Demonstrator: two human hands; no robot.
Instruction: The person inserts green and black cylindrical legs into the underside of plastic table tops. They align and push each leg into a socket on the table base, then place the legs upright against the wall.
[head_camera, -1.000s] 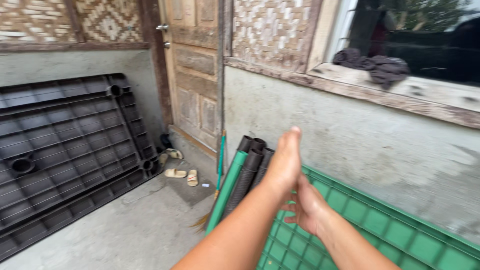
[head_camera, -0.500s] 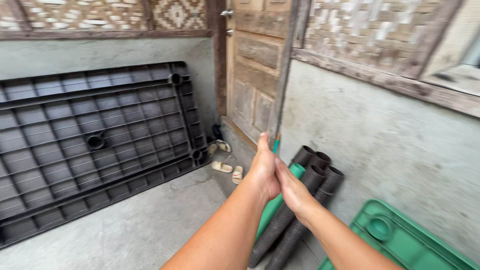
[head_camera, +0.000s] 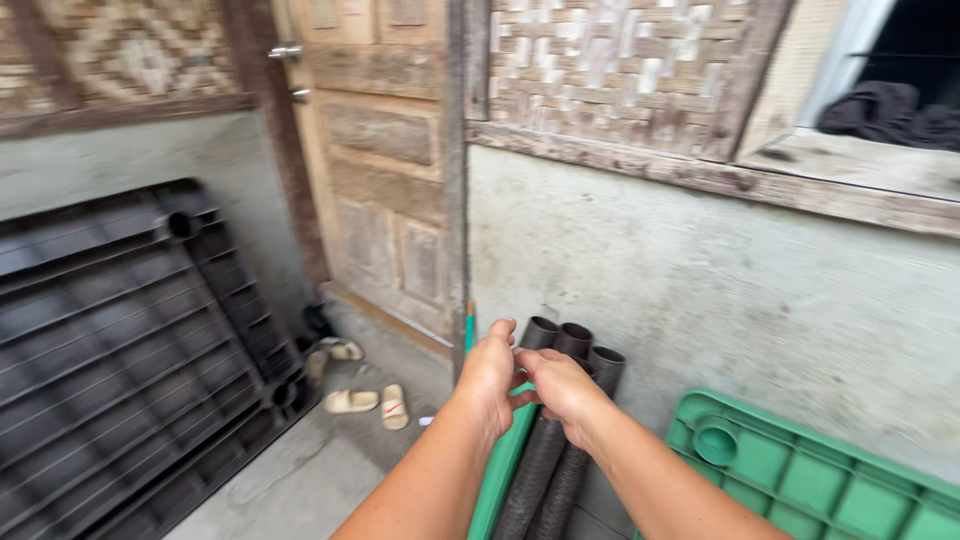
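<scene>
1. A large black plastic grid panel (head_camera: 110, 370) leans on its long edge against the grey wall, propped there so it stands out of the way.
2. Pale sandals (head_camera: 368, 400) lie loose on the concrete floor (head_camera: 290, 480) before the weathered wooden door (head_camera: 385, 170).
3. The left hand (head_camera: 490, 375) reaches forward with fingers curled, touching the top of a green pole (head_camera: 505, 460); whether its grip is clenched on the pole I cannot tell.
4. The right hand (head_camera: 562, 388) meets the left, fingers bent over the upper ends of three dark tubes (head_camera: 560, 440), which lean upright against the wall; its grip looks loose, resting rather than clamped.
5. A green plastic panel (head_camera: 800, 470) leans low at the wall beneath the window ledge (head_camera: 850, 170).
</scene>
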